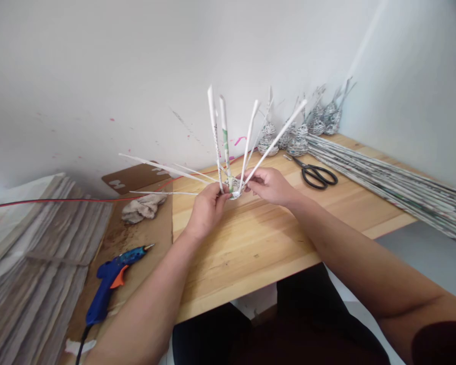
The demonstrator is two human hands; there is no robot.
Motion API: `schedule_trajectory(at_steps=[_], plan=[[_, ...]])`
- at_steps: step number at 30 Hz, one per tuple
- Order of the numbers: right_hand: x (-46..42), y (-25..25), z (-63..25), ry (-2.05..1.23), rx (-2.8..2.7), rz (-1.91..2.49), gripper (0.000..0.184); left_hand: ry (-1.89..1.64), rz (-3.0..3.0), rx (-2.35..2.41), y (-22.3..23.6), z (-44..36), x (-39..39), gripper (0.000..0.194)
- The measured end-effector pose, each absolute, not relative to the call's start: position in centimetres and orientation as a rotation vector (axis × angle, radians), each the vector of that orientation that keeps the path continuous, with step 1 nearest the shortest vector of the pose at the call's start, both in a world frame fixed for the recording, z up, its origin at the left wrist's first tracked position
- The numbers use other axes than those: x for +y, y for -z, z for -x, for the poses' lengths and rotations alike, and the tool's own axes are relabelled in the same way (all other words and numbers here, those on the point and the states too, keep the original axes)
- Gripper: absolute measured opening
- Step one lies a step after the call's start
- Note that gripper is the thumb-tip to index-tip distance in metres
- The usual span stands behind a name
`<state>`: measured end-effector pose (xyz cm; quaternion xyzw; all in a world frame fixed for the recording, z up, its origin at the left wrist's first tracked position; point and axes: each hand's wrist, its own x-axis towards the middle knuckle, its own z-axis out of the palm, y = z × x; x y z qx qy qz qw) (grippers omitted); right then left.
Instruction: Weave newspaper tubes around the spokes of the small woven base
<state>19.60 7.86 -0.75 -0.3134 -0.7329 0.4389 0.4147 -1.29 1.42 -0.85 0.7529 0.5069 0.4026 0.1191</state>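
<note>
- A pale wooden tabletop (258, 253) stands against a white wall (167, 66) flecked with pink.
- The left hand (209, 208) pinches the near left rim of a small woven paper piece (234, 194) between thumb and fingers.
- The right hand (268, 185) has its fingertips drawn together at the piece's right edge, by the foot of a slanting tube.
- The piece sits between both hands over the tabletop: a compact, rounded base, whitish with grey print, with rolled-paper spokes fanning out. Four thicker spokes rise, mostly white, one banded green; thinner ones reach left, almost flat.
- Beyond, black-handled scissors (319, 176) lie near bulbous woven paper forms (268, 139).
- Leftward, a blue glue gun (114, 281) rests on cardboard (152, 261).
</note>
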Motion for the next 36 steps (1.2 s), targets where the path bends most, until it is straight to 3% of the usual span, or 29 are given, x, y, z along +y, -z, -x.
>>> schedule_trajectory(at_steps=[12, 22, 36], plan=[[7.7, 0.0, -20.1, -1.21, -1.911, 0.793, 0.021, -1.162, -1.867, 1.419, 1.3, 1.7, 2.1, 0.012], [7.8, 0.2, -20.0, -1.01, -2.021, 0.739, 0.014, -1.179, -1.69, 1.366, 0.4, 1.4, 1.9, 0.026], [7.3, 0.3, -19.8, -1.125, -2.1, 0.809, 0.018, -1.203, -1.727, 1.345, 0.2, 1.3, 1.7, 0.017]])
